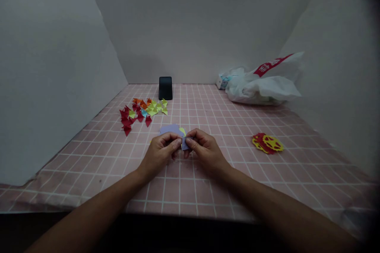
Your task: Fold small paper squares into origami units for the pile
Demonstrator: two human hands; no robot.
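Note:
My left hand (162, 151) and my right hand (203, 149) meet at the middle of the pink tiled table (190, 189). Both pinch a small folded lilac paper piece (185, 142) between thumbs and fingertips. Just behind the hands lies a lilac paper sheet (170, 129) with a bit of yellow-green paper (182, 130) on it. A heap of small folded paper triangles (141, 111), red, orange, yellow-green and blue, lies to the far left of the hands.
A dark phone (165, 87) stands against the back wall. A white plastic bag (263, 83) with red print lies at the back right. A red and yellow paper cutout (267, 143) rests right of my hands. Grey walls enclose the table.

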